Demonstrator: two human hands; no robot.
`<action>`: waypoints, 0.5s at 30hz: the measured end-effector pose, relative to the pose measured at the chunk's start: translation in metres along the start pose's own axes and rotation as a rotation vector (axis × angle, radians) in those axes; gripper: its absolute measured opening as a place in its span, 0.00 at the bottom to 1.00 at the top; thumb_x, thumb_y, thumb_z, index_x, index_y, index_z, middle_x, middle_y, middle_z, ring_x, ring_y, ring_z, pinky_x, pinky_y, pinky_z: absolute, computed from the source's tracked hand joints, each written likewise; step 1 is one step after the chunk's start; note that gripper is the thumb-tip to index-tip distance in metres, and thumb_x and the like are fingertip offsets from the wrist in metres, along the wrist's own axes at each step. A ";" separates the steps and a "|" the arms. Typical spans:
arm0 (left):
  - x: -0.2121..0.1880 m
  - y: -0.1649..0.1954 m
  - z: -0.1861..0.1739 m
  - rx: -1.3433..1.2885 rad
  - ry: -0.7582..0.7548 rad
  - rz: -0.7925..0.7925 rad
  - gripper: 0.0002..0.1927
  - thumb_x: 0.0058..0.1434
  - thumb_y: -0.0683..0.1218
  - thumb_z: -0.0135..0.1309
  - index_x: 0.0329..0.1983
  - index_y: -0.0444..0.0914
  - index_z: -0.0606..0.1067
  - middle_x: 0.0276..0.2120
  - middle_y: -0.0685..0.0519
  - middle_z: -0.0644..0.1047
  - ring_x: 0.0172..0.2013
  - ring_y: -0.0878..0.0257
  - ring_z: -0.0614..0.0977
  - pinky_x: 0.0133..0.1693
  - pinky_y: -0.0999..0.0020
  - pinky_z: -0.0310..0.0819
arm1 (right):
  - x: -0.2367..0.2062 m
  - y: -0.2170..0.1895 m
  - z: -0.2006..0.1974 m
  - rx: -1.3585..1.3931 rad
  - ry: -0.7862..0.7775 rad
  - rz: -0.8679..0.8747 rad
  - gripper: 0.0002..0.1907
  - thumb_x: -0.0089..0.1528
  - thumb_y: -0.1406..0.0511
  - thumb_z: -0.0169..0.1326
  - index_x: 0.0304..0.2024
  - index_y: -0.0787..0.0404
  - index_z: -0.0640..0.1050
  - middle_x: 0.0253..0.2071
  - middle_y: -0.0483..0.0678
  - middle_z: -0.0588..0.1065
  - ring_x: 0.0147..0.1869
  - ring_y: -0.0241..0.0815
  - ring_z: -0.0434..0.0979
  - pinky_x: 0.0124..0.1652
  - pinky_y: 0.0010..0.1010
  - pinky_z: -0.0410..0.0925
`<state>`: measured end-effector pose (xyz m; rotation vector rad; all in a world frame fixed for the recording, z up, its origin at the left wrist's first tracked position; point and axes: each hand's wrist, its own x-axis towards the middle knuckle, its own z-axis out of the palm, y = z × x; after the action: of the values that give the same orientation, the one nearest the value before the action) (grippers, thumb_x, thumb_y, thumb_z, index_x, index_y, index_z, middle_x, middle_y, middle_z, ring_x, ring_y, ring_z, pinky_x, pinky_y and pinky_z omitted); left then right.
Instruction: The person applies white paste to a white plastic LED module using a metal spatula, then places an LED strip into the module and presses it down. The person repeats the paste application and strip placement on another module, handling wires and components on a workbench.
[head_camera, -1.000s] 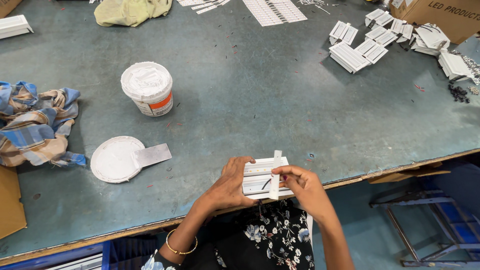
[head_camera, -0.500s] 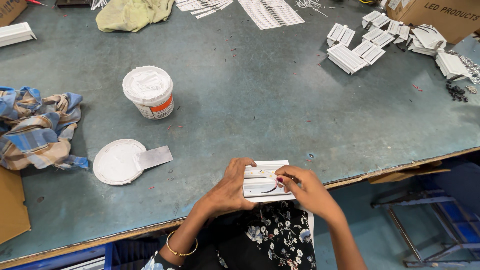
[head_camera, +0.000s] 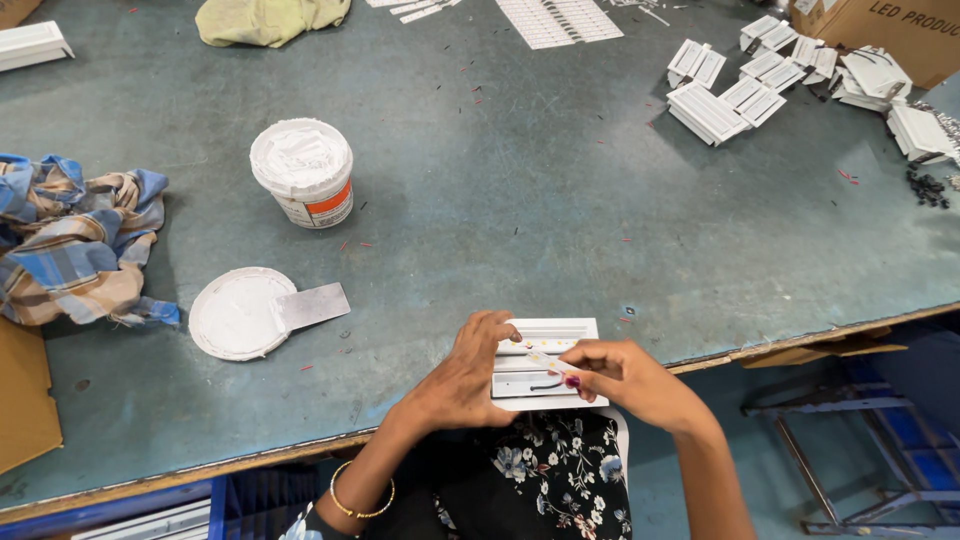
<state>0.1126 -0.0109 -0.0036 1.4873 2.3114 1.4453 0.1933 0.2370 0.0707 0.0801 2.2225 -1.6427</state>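
At the 6 o'clock edge of the worktop (head_camera: 560, 200), the left hand (head_camera: 462, 378) grips the left end of a white rectangular housing (head_camera: 545, 362), fingers curled over its upper rim. The right hand (head_camera: 628, 382) rests on the housing's right half, its fingers narrowed to pinch a thin pale strip (head_camera: 548, 360) against the housing's open face. At 9 o'clock from the hands, a white round lid (head_camera: 238, 314) lies flat with a grey scraper blade (head_camera: 312, 305) resting across its edge. Beyond it, toward 10 o'clock, stands a white tub (head_camera: 302, 172) with an orange label. A checked cloth (head_camera: 70, 240) is bunched at the far 9 o'clock side. More white housings (head_camera: 722, 100) lie clustered at 1 o'clock, with a cardboard box (head_camera: 900, 30) behind them.
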 end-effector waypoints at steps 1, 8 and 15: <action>-0.001 0.002 -0.001 -0.003 0.008 0.001 0.49 0.37 0.48 0.69 0.62 0.39 0.57 0.65 0.35 0.61 0.67 0.35 0.60 0.66 0.44 0.59 | -0.004 -0.002 0.002 -0.013 0.021 0.009 0.12 0.63 0.67 0.56 0.45 0.67 0.82 0.32 0.44 0.78 0.34 0.32 0.72 0.37 0.27 0.70; -0.007 0.029 -0.010 0.010 0.039 0.094 0.50 0.38 0.48 0.70 0.63 0.41 0.56 0.67 0.32 0.59 0.67 0.30 0.59 0.66 0.38 0.59 | -0.031 -0.036 0.015 -0.416 0.166 -0.265 0.10 0.60 0.63 0.58 0.39 0.63 0.84 0.36 0.45 0.83 0.40 0.42 0.80 0.44 0.32 0.71; -0.008 0.046 -0.015 0.006 0.027 0.092 0.51 0.38 0.48 0.71 0.63 0.42 0.54 0.66 0.32 0.59 0.68 0.30 0.59 0.65 0.39 0.59 | -0.043 -0.060 0.031 -0.533 0.156 -0.251 0.10 0.58 0.63 0.59 0.39 0.58 0.85 0.37 0.45 0.82 0.43 0.42 0.81 0.43 0.32 0.72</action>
<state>0.1422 -0.0217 0.0341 1.6060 2.2922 1.4901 0.2254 0.1969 0.1313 -0.2271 2.8096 -1.1259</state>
